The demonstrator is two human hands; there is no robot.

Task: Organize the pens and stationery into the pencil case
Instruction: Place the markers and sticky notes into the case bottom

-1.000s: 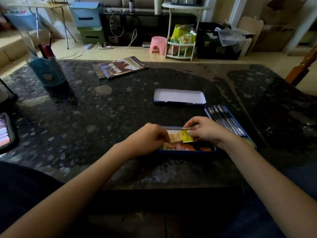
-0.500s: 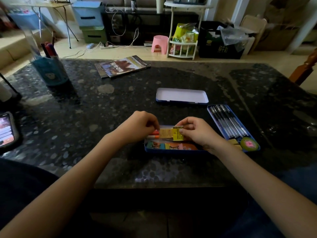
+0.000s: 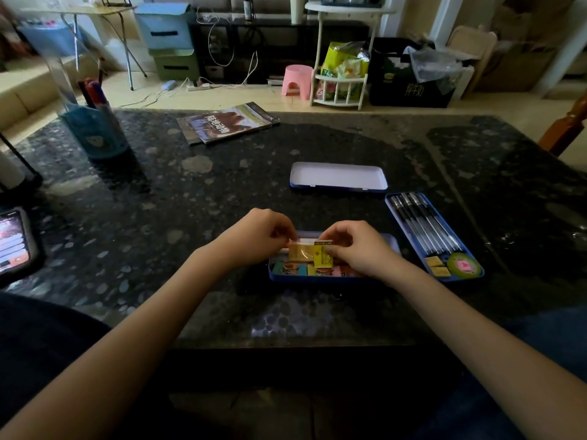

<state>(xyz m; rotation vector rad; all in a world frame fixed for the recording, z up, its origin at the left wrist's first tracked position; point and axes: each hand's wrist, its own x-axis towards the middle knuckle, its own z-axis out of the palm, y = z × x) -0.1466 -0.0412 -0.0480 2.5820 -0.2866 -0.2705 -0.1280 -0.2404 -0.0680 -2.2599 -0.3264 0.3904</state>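
On dark stone table [image 3: 133,223]: magazine [image 3: 227,122], phone [image 3: 12,242]

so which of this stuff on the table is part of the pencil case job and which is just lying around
Part of the job:
- yellow packet, held by left hand and right hand
- blue tin with binder clips
- pen tray with pens
- lid

Lying about:
- magazine
- pen cup
- phone

- The left hand [image 3: 257,238] drew back left off the case's base tray [image 3: 392,242], uncovering colourful binder clips [image 3: 297,269].
- The yellow packet [image 3: 313,255] rose slightly, pinched by both hands.
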